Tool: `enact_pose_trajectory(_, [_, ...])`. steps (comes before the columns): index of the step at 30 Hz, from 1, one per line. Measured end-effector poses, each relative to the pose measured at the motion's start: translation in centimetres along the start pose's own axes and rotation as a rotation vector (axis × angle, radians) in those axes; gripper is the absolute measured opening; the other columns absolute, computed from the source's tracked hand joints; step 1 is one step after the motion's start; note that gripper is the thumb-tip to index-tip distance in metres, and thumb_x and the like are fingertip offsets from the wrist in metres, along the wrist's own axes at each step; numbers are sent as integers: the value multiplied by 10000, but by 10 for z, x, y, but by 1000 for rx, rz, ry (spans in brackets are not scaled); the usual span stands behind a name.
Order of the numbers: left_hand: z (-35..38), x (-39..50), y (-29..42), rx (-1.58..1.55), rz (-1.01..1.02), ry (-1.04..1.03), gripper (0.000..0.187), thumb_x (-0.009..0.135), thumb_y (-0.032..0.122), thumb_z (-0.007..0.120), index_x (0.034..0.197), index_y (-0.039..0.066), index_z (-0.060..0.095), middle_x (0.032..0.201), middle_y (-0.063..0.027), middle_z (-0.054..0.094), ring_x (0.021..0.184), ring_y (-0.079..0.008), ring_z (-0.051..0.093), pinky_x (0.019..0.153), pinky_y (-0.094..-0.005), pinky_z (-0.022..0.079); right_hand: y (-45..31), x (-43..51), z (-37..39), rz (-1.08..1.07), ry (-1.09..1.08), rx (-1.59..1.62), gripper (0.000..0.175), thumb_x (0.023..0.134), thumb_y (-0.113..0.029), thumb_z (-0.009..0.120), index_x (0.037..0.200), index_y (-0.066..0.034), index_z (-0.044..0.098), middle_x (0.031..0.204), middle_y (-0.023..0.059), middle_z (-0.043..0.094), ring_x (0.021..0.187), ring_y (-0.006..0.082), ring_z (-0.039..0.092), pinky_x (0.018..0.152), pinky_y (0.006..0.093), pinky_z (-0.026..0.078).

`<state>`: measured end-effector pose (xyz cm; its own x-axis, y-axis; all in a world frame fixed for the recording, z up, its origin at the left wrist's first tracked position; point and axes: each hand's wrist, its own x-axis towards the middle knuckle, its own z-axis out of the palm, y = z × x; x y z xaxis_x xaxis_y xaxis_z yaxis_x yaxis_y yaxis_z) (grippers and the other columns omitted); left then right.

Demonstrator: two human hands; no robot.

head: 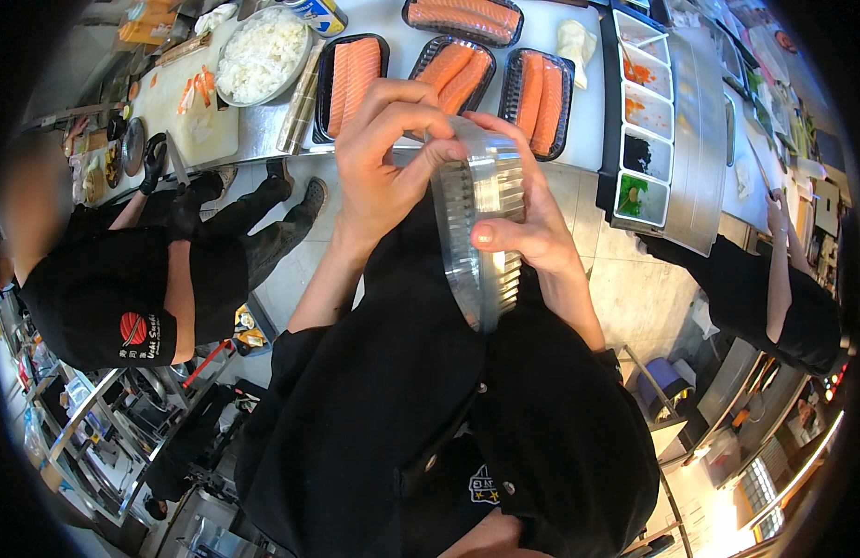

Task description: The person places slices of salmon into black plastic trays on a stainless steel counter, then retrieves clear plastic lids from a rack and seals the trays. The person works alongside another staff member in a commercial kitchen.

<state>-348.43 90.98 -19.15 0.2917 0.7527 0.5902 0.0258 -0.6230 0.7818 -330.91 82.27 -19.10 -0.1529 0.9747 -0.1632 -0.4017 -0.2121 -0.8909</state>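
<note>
My left hand (391, 164) pinches the upper rim of a clear ribbed plastic container or lid (480, 279), held on edge in front of my chest. From the other side, my right hand (531, 209) grips the same piece, its thumb across the near part and its fingers behind. Beyond my hands, on the white worktop, stand black trays of salmon fillets: one at the left (352, 87), one in the middle (458, 73), partly covered by my fingers, one at the right (538, 97) and one farther back (465, 17).
A bowl of rice (262, 56) and a rolled bamboo mat (302, 104) lie left, by a cutting board (214, 132). A topping bin (643, 115) borders the right, near a crumpled cloth (576, 52). Co-workers stand left (123, 293) and right (772, 293), each holding a knife.
</note>
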Motion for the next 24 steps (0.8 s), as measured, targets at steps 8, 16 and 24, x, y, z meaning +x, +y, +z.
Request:
enact_pose_trajectory(8, [6, 0, -8, -38, -1, 1, 190, 765, -114, 771, 877, -9, 659, 941, -108, 699, 837, -215, 664, 674, -293, 537, 0, -1, 2, -12, 5, -5, 1117, 641, -325, 971, 1560, -50, 400, 1436, 119, 544, 1355, 233, 508, 1147, 358, 368])
enact_pose_trajectory(16, [10, -4, -9, -16, -2, 49, 177, 782, -93, 795, 889, -14, 678, 914, -116, 716, 854, -243, 683, 725, -321, 541, 2, -5, 3, -15, 32, 15, 1126, 640, -325, 974, 1563, -43, 394, 1434, 117, 545, 1353, 232, 513, 1150, 357, 368])
enact_pose_trajectory(24, [18, -15, -9, -24, -29, 145, 170, 795, -89, 801, 903, -21, 689, 914, -115, 722, 866, -253, 690, 754, -333, 540, 10, -6, 2, -23, 20, 79, 1116, 651, -272, 985, 1566, -38, 391, 1441, 111, 549, 1358, 223, 514, 1150, 349, 370])
